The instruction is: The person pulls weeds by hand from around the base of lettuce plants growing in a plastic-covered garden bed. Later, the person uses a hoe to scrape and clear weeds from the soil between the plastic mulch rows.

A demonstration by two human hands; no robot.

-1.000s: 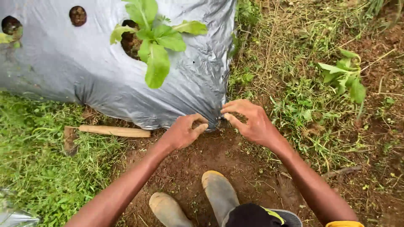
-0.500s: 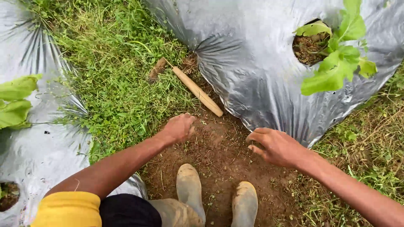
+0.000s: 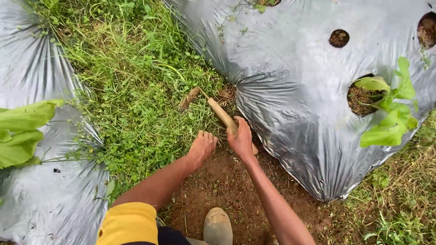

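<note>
A small hand hoe lies on the ground at the edge of the grass, its wooden handle [image 3: 221, 114] slanting toward me and its rusty blade [image 3: 189, 98] at the far end. My right hand [image 3: 241, 138] is closed around the near end of the handle. My left hand [image 3: 202, 148] rests just left of it, fingers curled, touching the soil beside the handle and holding nothing that I can see. Both hands sit right at the lower edge of a silver plastic mulch sheet [image 3: 295, 68].
A leafy green seedling [image 3: 388, 113] grows from a hole in the sheet at right; other holes [image 3: 339, 38] lie beyond. A second silver sheet [image 3: 32, 68] with large leaves [image 3: 20, 131] is at left. Grass strip between, bare soil [image 3: 227, 186] and my boot [image 3: 218, 227] below.
The view has turned left and my right hand has moved from the bare soil to the hoe handle and closed on it. My left hand has moved closer to the handle.
</note>
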